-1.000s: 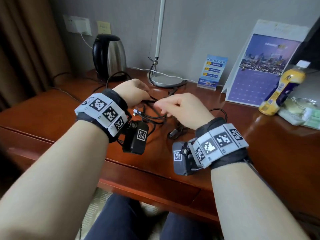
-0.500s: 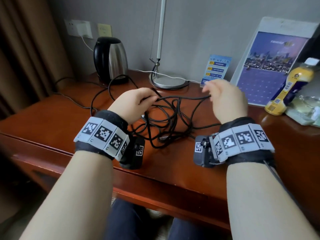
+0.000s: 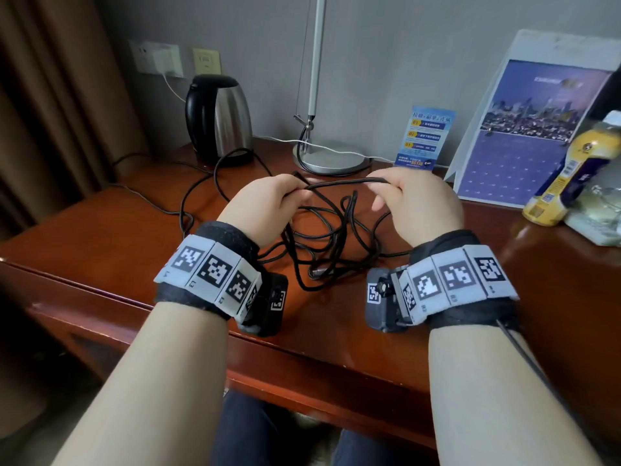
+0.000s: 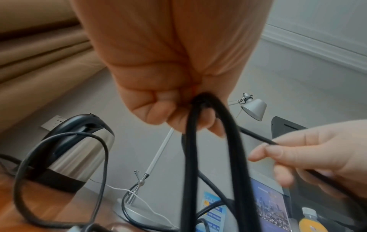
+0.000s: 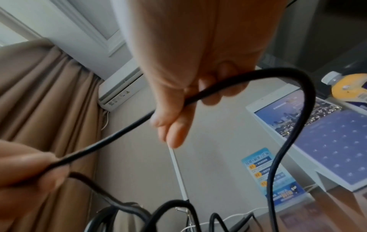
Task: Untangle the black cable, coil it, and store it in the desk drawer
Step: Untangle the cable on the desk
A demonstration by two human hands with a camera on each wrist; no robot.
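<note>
The black cable (image 3: 336, 185) runs in a short raised span between both hands above the wooden desk (image 3: 100, 237). My left hand (image 3: 268, 200) pinches one part of it, and in the left wrist view two strands of the cable (image 4: 198, 149) hang down from the curled fingers. My right hand (image 3: 413, 196) pinches the other end of the span between thumb and fingers, with the cable (image 5: 228, 81) looping away past them. The rest lies in a loose tangle (image 3: 322, 250) on the desk between my wrists, with a plug end (image 3: 316, 272) showing. No drawer is in view.
A steel kettle (image 3: 218, 119) stands at the back left with its own black cord (image 3: 201, 196) looping over the desk. Behind the hands are a lamp base (image 3: 331, 158), a blue card (image 3: 426, 137), a calendar (image 3: 524, 136) and a yellow bottle (image 3: 568, 169) at the right.
Both hands have risen from the tangle and hold a cable span taut between them; the right hand moved back toward the left, shortening the span. The view shifted closer.
</note>
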